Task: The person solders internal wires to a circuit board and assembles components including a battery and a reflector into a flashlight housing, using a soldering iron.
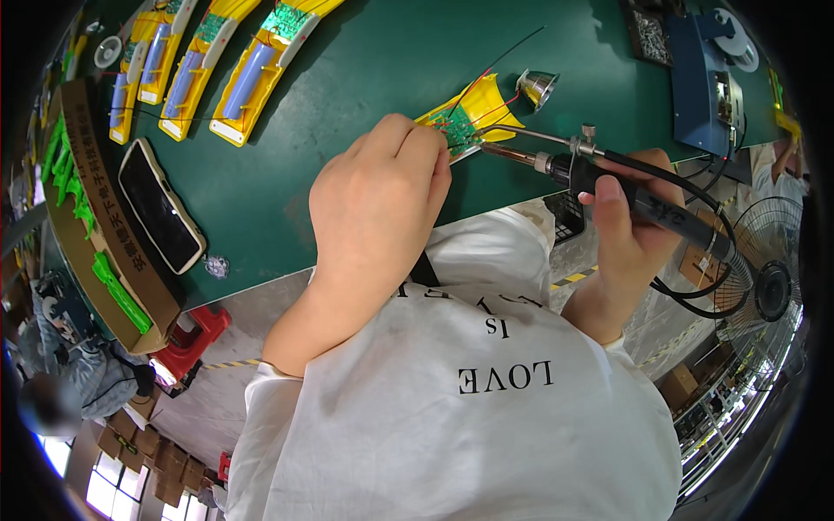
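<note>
My left hand is closed over the near end of a yellow flashlight housing; its fingertips are hidden from above. Inside the housing sits a green circuit board with red and black wires. A shiny reflector cup rests beside the housing, with a red wire reaching to it. My right hand is wrapped round the black handle of a soldering iron. Its tip is at the edge of the board, and a thin curved metal tube clamped on the iron ends close by.
Several yellow housings with blue batteries lie at the far left of the green table. A phone lies near a cardboard box of green parts. At the far right stand a blue machine and a black tray; cables hang behind my right hand.
</note>
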Demonstrator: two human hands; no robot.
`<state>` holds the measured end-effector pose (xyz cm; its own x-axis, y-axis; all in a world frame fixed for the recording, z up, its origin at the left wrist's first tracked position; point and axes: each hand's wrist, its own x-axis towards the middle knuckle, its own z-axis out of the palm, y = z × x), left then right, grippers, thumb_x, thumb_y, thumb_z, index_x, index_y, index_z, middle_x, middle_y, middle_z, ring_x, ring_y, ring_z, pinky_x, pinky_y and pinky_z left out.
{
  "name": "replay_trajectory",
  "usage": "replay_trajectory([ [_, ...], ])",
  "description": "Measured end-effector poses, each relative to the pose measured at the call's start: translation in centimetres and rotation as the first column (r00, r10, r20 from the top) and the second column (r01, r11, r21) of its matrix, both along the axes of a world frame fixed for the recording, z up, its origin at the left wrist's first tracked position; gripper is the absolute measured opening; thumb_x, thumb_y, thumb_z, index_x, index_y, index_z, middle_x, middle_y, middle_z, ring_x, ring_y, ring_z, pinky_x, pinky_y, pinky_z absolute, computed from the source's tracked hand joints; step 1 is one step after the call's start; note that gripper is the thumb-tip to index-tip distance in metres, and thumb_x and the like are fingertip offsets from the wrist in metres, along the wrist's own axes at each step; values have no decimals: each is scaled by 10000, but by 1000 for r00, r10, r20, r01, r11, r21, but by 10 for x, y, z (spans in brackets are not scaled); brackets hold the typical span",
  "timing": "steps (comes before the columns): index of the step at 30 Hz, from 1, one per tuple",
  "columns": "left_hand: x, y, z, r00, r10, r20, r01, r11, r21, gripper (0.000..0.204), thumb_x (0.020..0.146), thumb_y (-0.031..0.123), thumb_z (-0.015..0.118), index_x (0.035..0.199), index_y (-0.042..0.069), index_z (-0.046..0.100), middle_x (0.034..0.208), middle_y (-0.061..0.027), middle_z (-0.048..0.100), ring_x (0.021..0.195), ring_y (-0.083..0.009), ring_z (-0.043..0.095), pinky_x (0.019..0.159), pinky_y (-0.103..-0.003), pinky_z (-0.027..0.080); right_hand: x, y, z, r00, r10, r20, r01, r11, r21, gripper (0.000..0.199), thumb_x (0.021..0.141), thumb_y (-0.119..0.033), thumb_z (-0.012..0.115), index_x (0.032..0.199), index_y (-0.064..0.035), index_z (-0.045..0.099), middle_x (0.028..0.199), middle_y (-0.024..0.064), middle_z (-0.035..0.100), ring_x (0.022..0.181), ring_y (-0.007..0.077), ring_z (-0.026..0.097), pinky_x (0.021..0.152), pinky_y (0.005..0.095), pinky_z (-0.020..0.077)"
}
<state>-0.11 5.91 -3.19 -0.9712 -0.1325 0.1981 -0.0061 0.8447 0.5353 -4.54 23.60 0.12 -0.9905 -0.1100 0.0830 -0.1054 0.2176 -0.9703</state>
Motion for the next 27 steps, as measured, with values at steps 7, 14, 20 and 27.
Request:
replay_trajectory([
  [7, 0, 1, -2, 1000, 10, -16, -10, 1000, -5, 106, 626, 81, 608, 653, 68, 506, 638, -37, 454, 536, -191, 496, 456, -295, 388, 1, -1, 2, 1000, 5, 3, -5, 1000, 3, 135, 663, -17, 619, 778, 31, 568, 766, 40, 531, 679, 81, 475, 607, 176, 361],
  [14, 0, 1, -2, 1000, 12, -5, -12, 1000, -10, 113, 622, 81, 610, 647, 66, 501, 635, -37, 453, 534, -191, 495, 453, -293, 384, 1, -1, 0, 999, -15, -38, 15, 1000, 1, 131, 661, -12, 618, 775, 32, 570, 759, 38, 533, 676, 78, 477, 604, 175, 360],
  [20, 0, 2, 0, 998, 32, 51, -30, 999, -29, 103, 647, 61, 629, 703, 77, 545, 695, -14, 545, 522, -159, 548, 454, -254, 405, 0, 0, 0, 1000, -5, -10, 5, 1000, 3, 137, 657, -14, 621, 778, 29, 572, 758, 33, 534, 674, 71, 472, 600, 171, 357],
  [27, 0, 2, -1, 999, 42, 16, -42, 999, -13, 113, 632, 75, 622, 668, 71, 515, 654, -27, 493, 511, -172, 512, 446, -273, 391, 0, 0, 1, 999, -27, -20, 28, 999, 21, 139, 659, -23, 621, 779, 25, 570, 761, 29, 535, 669, 68, 468, 597, 166, 355],
])
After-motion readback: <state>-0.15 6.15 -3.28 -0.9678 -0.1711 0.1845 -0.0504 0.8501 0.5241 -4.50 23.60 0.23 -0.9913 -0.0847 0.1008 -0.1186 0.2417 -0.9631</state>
